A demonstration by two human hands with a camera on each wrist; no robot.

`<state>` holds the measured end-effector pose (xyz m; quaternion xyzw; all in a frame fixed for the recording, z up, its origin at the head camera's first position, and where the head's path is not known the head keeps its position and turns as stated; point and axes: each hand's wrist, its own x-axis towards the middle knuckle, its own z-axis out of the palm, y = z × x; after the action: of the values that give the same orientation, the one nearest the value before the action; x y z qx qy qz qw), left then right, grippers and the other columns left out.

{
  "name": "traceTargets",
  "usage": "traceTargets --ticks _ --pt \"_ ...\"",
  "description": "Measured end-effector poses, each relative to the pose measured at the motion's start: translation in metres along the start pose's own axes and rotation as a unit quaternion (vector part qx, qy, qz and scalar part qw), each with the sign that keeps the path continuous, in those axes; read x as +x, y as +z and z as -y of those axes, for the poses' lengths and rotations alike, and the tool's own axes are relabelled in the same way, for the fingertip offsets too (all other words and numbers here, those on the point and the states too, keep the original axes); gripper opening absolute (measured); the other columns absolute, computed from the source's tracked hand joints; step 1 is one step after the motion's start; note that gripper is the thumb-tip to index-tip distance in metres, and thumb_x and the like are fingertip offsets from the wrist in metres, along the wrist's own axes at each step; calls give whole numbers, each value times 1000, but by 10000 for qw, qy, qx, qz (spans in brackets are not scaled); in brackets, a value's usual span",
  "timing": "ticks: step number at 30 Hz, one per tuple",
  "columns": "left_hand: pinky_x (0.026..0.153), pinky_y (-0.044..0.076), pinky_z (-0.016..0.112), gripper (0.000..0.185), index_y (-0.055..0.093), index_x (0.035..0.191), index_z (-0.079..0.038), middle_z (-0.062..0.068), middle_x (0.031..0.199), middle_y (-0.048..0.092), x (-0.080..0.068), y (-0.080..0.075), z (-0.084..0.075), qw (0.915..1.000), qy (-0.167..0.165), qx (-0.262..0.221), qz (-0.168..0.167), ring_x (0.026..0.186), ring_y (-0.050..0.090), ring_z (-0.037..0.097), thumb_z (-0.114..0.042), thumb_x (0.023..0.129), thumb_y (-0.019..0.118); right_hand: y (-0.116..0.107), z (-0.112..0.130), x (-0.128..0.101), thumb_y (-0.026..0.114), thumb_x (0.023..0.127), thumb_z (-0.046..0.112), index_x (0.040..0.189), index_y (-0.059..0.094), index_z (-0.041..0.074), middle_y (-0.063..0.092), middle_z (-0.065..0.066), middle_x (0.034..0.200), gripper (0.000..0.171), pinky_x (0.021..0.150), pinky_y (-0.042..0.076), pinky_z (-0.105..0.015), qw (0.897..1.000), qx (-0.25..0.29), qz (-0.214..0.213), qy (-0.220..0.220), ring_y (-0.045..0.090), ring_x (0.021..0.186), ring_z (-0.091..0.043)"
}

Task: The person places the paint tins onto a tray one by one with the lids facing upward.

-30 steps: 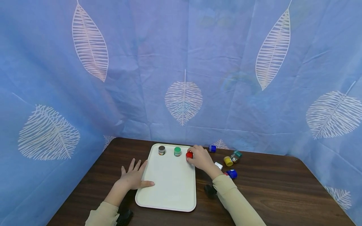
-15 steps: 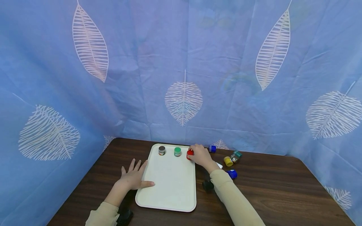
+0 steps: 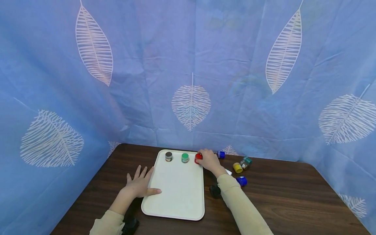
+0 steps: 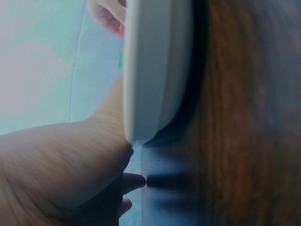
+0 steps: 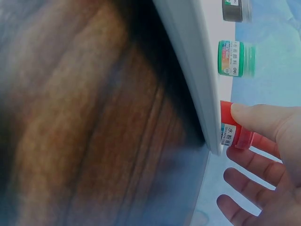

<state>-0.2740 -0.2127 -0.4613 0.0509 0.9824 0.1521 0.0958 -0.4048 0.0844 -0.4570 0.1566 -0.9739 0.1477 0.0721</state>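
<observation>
At the far right corner of a white tray (image 3: 176,192), my right hand (image 3: 210,161) pinches a small red paint jar (image 3: 198,159) between thumb and forefinger. The right wrist view shows the thumb (image 5: 247,117) on its near side, the other fingers spread below. A green paint jar (image 3: 185,158) and a dark grey paint jar (image 3: 168,156) stand to its left in a row along the tray's far edge. My left hand (image 3: 138,187) lies across the tray's left edge with spread fingers, thumb over the tray. Its fingertips are partly hidden in the left wrist view.
Right of the tray, a blue jar (image 3: 221,155), a yellow jar (image 3: 237,168), a teal-lidded jar (image 3: 245,163) and another blue jar (image 3: 241,180) lie on the dark wooden table (image 3: 279,195). A white item (image 3: 228,172) is partly hidden by the right forearm. A blue curtain (image 3: 235,107) stands behind.
The red jar has shifted slightly right and back with my right hand, ending closer in line with the green and grey jars. My left hand has stayed on the tray's edge.
</observation>
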Motion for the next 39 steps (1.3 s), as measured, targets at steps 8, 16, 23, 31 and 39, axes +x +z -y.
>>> traceTargets --ticks 8,16,23,31,39 --pt "105 6 80 109 19 157 -11 25 160 20 -1 1 0 10000 8 12 -40 149 4 48 -69 77 66 0 1 0 76 85 27 115 67 12 67 -12 108 35 85 54 -47 10000 -4 49 -1 62 97 -30" --pt "105 5 80 110 20 157 -11 26 160 20 0 0 0 10000 45 -7 -73 149 4 49 -70 76 67 -4 2 -8 78 83 25 120 64 11 67 -13 111 42 85 54 -48 9998 117 -84 -97 61 98 -31" --pt "105 4 80 111 19 157 -11 26 160 20 2 4 4 10000 54 19 -65 149 3 48 -71 76 66 -11 4 -23 77 84 27 120 64 11 66 -13 115 42 88 51 -54 9993 112 -278 -225 59 106 -36" --pt "105 4 80 110 19 157 -12 26 160 19 1 2 3 9999 64 13 -104 149 3 48 -70 77 66 -19 3 -44 78 83 28 118 67 10 66 -14 114 41 89 50 -57 9976 13 -439 -533 58 108 -37" --pt "105 5 81 110 20 156 -11 26 159 21 1 3 1 9999 56 52 -83 149 4 49 -70 76 66 -24 -1 -67 78 83 28 117 68 12 66 -10 116 39 90 49 -55 9966 1 -406 -713 57 111 -33"
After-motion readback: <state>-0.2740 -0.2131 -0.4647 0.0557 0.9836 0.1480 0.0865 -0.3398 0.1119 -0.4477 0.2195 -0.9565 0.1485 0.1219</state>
